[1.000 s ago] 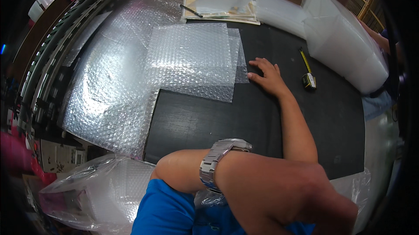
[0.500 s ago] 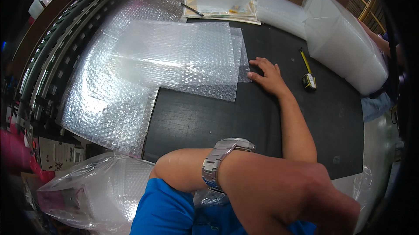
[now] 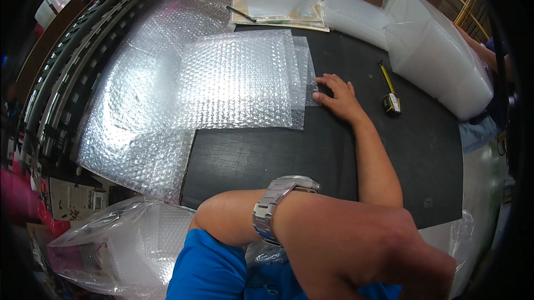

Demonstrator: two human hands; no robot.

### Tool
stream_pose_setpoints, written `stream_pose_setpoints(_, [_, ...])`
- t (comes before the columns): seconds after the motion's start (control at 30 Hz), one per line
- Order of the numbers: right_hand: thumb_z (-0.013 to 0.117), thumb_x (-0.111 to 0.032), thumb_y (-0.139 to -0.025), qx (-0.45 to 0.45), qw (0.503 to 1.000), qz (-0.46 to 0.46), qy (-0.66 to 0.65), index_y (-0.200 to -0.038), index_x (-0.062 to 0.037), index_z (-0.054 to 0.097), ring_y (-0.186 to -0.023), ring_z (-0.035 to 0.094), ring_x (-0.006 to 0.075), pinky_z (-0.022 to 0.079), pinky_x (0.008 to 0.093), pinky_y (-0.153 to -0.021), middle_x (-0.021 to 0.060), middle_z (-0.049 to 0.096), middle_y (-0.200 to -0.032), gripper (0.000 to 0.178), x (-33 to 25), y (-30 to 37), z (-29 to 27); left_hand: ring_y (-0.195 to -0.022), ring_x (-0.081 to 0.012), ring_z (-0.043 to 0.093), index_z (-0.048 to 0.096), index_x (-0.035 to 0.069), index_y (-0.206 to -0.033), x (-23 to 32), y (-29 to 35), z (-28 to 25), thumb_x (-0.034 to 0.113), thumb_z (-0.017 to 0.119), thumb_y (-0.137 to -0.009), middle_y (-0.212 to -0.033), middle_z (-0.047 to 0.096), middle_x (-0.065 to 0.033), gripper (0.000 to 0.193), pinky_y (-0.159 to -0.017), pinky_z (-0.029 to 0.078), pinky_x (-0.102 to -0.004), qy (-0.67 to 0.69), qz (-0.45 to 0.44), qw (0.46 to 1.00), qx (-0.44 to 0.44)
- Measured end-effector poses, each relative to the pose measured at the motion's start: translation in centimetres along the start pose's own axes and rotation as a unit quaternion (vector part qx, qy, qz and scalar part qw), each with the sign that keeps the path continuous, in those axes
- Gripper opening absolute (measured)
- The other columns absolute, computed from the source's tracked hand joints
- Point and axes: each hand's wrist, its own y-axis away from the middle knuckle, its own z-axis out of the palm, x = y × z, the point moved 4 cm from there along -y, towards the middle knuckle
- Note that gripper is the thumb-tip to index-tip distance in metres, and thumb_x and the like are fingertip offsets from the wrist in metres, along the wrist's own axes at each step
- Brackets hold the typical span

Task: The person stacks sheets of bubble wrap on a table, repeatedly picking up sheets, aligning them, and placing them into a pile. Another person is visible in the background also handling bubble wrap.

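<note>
Head view: right hand [image 3: 340, 98] lying open, fingertips pressing the bubble wrap sheets [image 3: 245, 80] at their 3 o'clock edge on the black mat [image 3: 334, 155]. Left hand [image 3: 214, 219] tucked under, grip can't tell. Risk: sheets sliding apart w/ light pressure; tape measure [image 3: 391, 101] sitting nearby.

This was a packing station in a warehouse or workshop. A black cutting mat [image 3: 334, 150] covered the bench, with bubble wrap sheets [image 3: 239, 80] spread across its far left. Foam sheeting [image 3: 434, 49] lay stacked at the far right, a yellow tape measure [image 3: 391, 101] beside it, and a roller conveyor [image 3: 67, 77] ran along the left.
</note>
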Motion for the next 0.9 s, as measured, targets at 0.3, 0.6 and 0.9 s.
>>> stream_pose_setpoints(0.3, [0.055,-0.051,-0.076,0.003,1.000,-0.003,-0.006,-0.118,-0.0178,0.051,-0.129,0.024,0.0271,0.007,0.0538,-0.103,0.0116,0.037,-0.133,0.053,0.09,0.00,-0.05,-0.070,-0.0232,0.062,0.051,0.000,-0.090,-0.08,0.01,-0.08,0.022,0.064,-0.075,-0.075,0.061,-0.0097,0.030,-0.062,0.048,-0.0279,0.004,0.007,1.000,0.004])
stream_pose_setpoints(0.6, [0.055,-0.051,-0.076,-0.002,1.000,-0.002,-0.001,-0.118,-0.0179,0.051,-0.129,0.024,0.0270,0.007,0.0537,-0.103,0.0115,0.037,-0.133,0.053,0.23,-0.16,0.09,-0.071,-0.0246,0.062,0.050,-0.001,-0.089,0.43,-0.08,-0.26,0.021,0.063,-0.075,-0.076,0.061,-0.0102,0.029,-0.062,0.048,-0.0286,-0.017,-0.001,1.000,-0.011])
stream_pose_setpoints(0.9, [0.055,-0.050,-0.076,-0.002,1.000,-0.003,-0.001,-0.118,-0.0180,0.051,-0.129,0.025,0.0273,0.008,0.0540,-0.103,0.0114,0.037,-0.133,0.052,0.34,-0.15,0.16,-0.065,-0.0191,0.059,0.053,-0.001,-0.088,0.61,-0.04,-0.11,0.022,0.062,-0.078,-0.073,0.059,-0.0077,0.027,-0.056,0.047,-0.0271,-0.023,-0.012,1.000,0.015])
